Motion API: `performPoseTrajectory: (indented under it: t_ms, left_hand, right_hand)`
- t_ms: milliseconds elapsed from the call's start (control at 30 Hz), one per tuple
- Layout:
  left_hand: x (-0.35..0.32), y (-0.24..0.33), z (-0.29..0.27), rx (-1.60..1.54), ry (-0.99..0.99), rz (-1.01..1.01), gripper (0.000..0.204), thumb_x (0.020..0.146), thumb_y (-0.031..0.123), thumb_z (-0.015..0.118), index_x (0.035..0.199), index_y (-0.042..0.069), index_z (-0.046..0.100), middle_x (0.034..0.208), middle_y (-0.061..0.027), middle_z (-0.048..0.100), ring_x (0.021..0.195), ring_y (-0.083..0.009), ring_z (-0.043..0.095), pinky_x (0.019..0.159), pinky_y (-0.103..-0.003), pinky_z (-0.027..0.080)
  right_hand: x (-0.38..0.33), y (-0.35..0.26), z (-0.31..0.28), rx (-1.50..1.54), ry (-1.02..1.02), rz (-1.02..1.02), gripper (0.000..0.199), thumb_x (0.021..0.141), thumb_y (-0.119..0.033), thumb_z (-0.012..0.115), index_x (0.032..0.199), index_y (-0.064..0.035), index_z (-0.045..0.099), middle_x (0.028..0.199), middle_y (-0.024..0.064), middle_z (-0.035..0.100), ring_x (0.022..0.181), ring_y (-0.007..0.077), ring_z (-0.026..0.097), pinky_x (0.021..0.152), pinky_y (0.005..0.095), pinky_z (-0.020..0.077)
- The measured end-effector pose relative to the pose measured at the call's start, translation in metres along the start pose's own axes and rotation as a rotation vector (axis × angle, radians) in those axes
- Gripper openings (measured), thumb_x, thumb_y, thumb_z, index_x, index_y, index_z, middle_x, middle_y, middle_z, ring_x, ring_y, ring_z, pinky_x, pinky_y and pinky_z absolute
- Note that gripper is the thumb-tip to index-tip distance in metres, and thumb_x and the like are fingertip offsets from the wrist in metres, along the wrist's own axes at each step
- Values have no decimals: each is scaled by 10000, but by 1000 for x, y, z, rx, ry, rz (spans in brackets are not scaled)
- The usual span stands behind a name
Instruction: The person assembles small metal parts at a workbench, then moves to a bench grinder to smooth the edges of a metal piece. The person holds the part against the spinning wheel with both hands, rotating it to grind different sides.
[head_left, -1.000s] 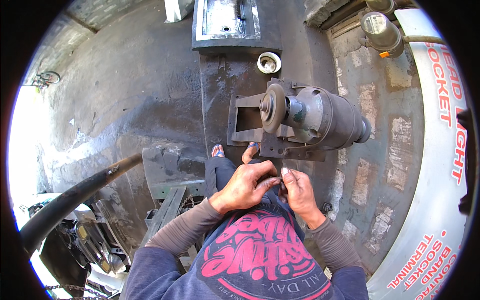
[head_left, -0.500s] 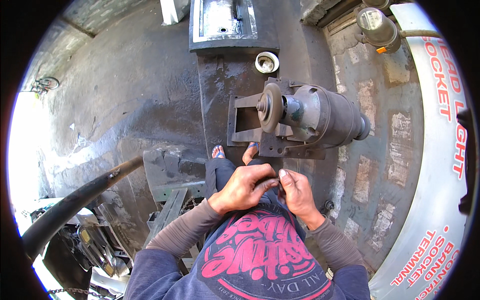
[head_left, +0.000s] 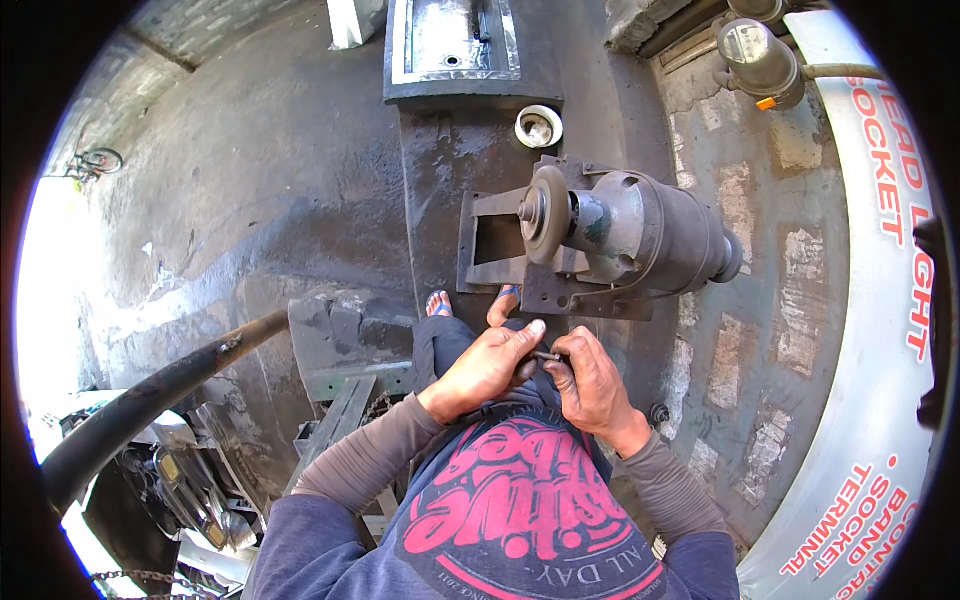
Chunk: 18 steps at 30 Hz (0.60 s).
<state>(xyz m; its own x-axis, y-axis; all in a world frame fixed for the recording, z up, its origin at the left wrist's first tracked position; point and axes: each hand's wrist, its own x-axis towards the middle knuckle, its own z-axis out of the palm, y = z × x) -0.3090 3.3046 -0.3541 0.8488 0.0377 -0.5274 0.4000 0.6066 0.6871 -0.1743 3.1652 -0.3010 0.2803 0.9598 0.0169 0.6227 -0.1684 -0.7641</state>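
Two hands meet close in front of the person's chest, over a dark T-shirt (head_left: pixel 520 510) with a red print. The left hand (head_left: pixel 487 368) comes in from the lower left, its fingers (head_left: pixel 528 332) curled narrow around one end of a small dark metal piece (head_left: pixel 549 356), thumb stretched along the top. The right hand (head_left: pixel 592 380) comes from the lower right, and its fingers (head_left: pixel 562 368) pinch the other end of the same piece, so the piece sits between both hands, just above the shirt; its exact shape is too small to tell.

Just beyond the hands stands a bench grinder (head_left: pixel 640 235) with a round grey grinding wheel (head_left: pixel 545 215) on the left end of its bulky motor body. It is fixed to a dark metal frame (head_left: pixel 490 245) that lies on a stained, oily floor (head_left: pixel 270 200). Below the frame, the person's feet in blue sandals (head_left: pixel 438 303) show past the knees.

Farther up, a small white round cup (head_left: pixel 538 126) sits near a rectangular metal tray (head_left: pixel 462 45). At the left, a thick black hose (head_left: pixel 150 410) curves across the lower corner, above some metal scrap (head_left: pixel 200 490). At the right runs a patchy brick wall (head_left: pixel 790 290), and beside it a white curved panel (head_left: pixel 880 400) with red lettering.
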Motion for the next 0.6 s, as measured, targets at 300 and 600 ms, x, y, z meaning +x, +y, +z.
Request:
performPoseTrajectory:
  t_ms: [300,600]
  left_hand:
    - [-1,4,5,-64,-24,83,491,1091,436,433,775,73,528,637,19,442,547,-81,351,509,-259,295]
    - [7,-11,6,219,142,463,417,1091,379,457,889,27,553,739,36,463,657,-57,363,576,-240,321]
  right_hand:
    - [2,-2,-3,68,9,112,165,964,-81,629,1062,-1,523,923,160,526,768,314,544,703,378,464]
    - [7,0,-7,76,0,136,194,917,-7,635,1082,11,533,938,174,557,807,373,592,722,416,488]
